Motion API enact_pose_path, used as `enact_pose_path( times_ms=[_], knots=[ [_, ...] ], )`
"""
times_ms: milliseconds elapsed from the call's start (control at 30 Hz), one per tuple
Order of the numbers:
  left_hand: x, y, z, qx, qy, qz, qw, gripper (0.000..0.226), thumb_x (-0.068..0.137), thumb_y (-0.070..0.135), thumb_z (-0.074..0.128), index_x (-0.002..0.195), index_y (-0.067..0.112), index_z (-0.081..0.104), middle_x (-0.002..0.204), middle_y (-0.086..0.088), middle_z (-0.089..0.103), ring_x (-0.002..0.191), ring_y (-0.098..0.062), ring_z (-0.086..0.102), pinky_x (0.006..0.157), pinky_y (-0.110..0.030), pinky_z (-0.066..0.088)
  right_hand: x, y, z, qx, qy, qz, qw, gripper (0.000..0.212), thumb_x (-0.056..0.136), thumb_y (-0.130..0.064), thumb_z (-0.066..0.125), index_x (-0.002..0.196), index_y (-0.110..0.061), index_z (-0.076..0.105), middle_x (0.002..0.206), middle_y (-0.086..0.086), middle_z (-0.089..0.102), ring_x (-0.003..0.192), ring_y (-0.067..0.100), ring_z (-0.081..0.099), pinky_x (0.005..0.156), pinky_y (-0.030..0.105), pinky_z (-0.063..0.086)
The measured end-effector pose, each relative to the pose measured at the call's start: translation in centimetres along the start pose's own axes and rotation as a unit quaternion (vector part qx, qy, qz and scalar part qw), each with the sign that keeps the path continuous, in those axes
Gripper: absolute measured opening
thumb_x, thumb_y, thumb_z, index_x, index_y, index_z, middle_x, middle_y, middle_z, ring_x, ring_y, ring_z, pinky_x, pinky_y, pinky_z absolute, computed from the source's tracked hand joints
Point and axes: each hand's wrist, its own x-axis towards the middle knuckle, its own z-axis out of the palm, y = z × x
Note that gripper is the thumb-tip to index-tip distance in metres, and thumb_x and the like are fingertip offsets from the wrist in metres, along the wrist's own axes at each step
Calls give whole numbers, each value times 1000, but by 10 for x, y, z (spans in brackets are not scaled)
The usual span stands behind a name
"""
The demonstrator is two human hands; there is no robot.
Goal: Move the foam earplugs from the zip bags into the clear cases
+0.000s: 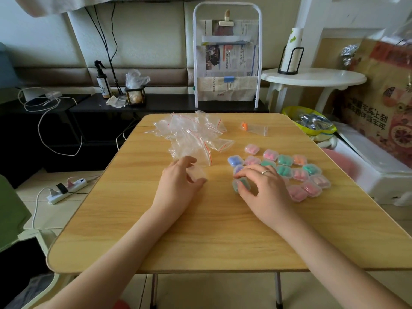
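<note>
Head view: the right hand [260, 184] pinches a filled green case [239, 185] at the near-left corner of the filled cases [296, 172]; the left hand [180, 177] holds an empty clear case [197, 173]. Set it flush beside its neighbours — no shoving. One orange-plug zip bag [255, 128] remains beyond; the table [200, 230] offers open room nearer, edges well apart.

both forearms reach forward; left hand [182, 177] curls its fingers [189, 161] in a grip, right hand [260, 186] pinches, palm down.
</note>
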Motion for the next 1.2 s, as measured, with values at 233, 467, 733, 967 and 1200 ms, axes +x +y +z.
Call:
enact_pose_path(
  times_ms=[233, 467, 733, 967, 1200],
  knots=[
    [-2, 2, 8, -48, -47, -3, 998, 39, 75, 19, 74, 102, 20, 45, 100, 5, 65, 68, 1, 56, 60, -3, 38, 16, -5, 4, 6, 5, 7, 1000, 19, 87, -12, 63, 103, -13, 73, 104, 0, 69, 106, 23, 55, 91, 25, 36],
    [-5, 1, 11, 14, -112, 21, 993, 40, 76, 37, 73, 107, 23, 52, 95, 9, 54, 103, -19, 49, 92, -37, 41, 95, 10, 7, -67, -20, 90, 993, 34, 98, -14, 42, 128, -19, 58, 131, 2, 59, 123, 24, 46, 100, 33, 37],
    [-2, 1, 17, 3, -83, 62, 995, 34, 77, 32, 69, 105, 24, 52, 103, 10, 55, 100, -19, 51, 90, -40, 42, 162, 57, 26, -221, -165, 244, 930, 47, 81, 1, 56, 127, -7, 51, 126, 14, 56, 119, 34, 50, 91, 39, 42],
    [0, -2, 20, 9, -62, 78, 995, 35, 78, 32, 69, 105, 24, 48, 106, 11, 57, 99, -17, 51, 89, -38, 42, 174, 68, 34, -245, -105, 289, 920, 13, 82, 7, 56, 85, -5, 60, 94, 14, 63, 97, 34, 60, 73, 36, 41],
    [-3, 5, 16, 32, -72, 93, 993, 35, 77, 42, 69, 104, 26, 54, 90, 16, 53, 103, -15, 50, 89, -33, 38, 177, 80, 40, -184, 9, 239, 953, 15, 91, -12, 54, 88, -7, 67, 88, 10, 66, 78, 29, 63, 63, 31, 51]
  ],
)
